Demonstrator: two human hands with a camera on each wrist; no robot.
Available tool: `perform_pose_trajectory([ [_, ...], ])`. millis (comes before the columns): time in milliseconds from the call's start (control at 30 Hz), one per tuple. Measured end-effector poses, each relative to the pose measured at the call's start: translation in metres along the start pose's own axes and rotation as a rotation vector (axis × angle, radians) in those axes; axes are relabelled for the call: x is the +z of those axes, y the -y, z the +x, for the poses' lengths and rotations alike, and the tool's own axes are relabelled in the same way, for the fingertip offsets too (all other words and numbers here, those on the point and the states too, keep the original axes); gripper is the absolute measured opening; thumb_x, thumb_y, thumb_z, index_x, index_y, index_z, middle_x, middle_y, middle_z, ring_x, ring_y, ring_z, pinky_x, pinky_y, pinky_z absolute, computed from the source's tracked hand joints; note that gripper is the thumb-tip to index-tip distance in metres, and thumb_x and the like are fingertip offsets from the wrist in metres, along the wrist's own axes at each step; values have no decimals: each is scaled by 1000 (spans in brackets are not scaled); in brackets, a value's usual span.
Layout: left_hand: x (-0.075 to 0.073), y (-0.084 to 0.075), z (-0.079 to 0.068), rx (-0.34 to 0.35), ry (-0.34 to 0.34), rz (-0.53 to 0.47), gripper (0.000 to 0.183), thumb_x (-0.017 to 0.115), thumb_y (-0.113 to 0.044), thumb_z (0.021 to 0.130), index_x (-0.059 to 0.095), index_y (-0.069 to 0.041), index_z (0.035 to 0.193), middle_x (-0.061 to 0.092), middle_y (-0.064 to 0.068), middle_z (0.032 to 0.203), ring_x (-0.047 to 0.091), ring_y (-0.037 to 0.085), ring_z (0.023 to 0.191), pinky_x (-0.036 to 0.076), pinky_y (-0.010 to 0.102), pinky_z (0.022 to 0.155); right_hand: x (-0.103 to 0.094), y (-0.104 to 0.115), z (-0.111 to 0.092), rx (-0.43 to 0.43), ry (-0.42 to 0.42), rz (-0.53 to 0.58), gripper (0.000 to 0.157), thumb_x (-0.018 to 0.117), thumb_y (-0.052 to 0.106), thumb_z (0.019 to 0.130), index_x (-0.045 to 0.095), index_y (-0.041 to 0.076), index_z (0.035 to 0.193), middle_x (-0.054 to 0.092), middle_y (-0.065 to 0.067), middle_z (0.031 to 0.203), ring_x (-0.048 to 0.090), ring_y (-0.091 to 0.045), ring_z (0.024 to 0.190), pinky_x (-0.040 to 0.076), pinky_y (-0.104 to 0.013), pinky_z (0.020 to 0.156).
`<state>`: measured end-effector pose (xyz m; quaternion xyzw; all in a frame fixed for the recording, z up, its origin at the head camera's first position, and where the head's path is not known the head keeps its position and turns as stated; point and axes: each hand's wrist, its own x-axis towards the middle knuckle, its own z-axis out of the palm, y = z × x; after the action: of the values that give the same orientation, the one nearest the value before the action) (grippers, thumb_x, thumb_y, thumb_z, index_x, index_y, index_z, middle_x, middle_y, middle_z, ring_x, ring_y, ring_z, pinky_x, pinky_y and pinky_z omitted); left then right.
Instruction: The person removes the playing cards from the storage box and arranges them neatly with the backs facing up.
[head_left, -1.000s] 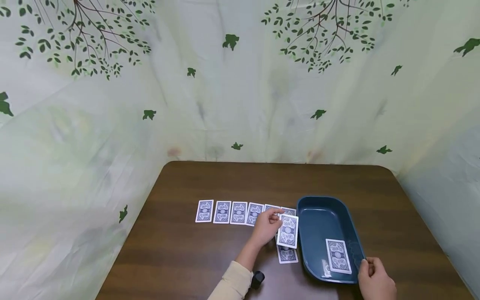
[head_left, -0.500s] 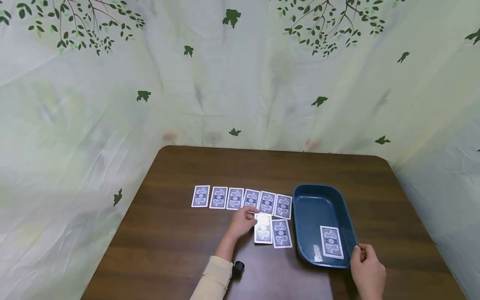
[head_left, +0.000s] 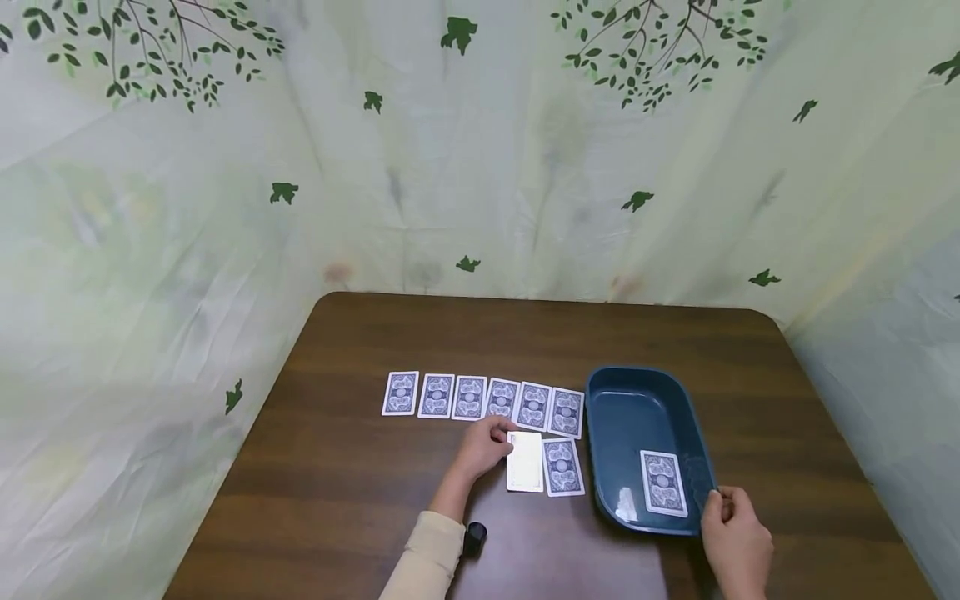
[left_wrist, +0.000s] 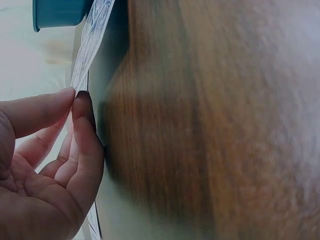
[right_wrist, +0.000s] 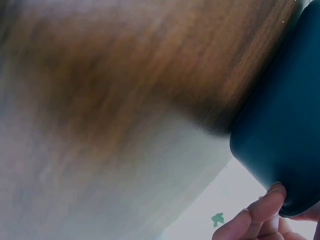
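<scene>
The left hand (head_left: 483, 445) pinches a card (head_left: 524, 463) left of the tray (head_left: 630, 433), likely laying it down; the right hand (head_left: 738, 537) pinches the tray's edge. Next needs gentle letting go.

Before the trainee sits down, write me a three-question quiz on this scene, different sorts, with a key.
1. How many cards are in the farther row of cards on the table?
2. True or false: the left hand is inside the blue tray.
3. Which corner of the blue tray does the right hand grip, as the person sees it?
A) far left
B) near right
C) far right

Key:
1. Six.
2. False; it pinches a glare-whitened card outside.
3. B.
</scene>
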<state>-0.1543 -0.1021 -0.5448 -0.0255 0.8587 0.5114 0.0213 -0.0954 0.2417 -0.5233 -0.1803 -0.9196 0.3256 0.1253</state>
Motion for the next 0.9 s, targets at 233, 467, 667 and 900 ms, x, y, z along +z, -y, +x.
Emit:
perform_pose_trajectory([
  [233,2,3,-13,-27,-27,-16,26,67,13,69,69,3,93,54,2,70,48,12,64,42,27,60,-2,-2,-5,1,42,-15,24,49,20,96,61,0,101,55,-5,67,56,-36,65,37,-45,60],
  [467,6,3,-14,-31,-70,64,26,69,12,67,69,1,91,52,-1,68,46,10,61,41,26,57,0,-3,-6,-10,34,-1,23,50,21,95,61,2,101,55,-2,66,56,-34,64,38,-45,58],
  [667,9,-1,-9,-18,-74,128,26,69,10,67,69,-1,91,49,-4,66,45,9,60,39,25,56,-1,-3,-4,-7,8,11,22,51,20,94,62,2,100,55,-2,66,57,-35,65,39,-45,59],
  [900,11,-2,-7,2,-82,159,28,70,11,67,68,-2,91,48,-3,67,43,11,61,38,26,57,-2,-2,-2,16,23,-4,24,49,21,95,61,2,101,56,-2,67,57,-34,65,38,-42,57],
])
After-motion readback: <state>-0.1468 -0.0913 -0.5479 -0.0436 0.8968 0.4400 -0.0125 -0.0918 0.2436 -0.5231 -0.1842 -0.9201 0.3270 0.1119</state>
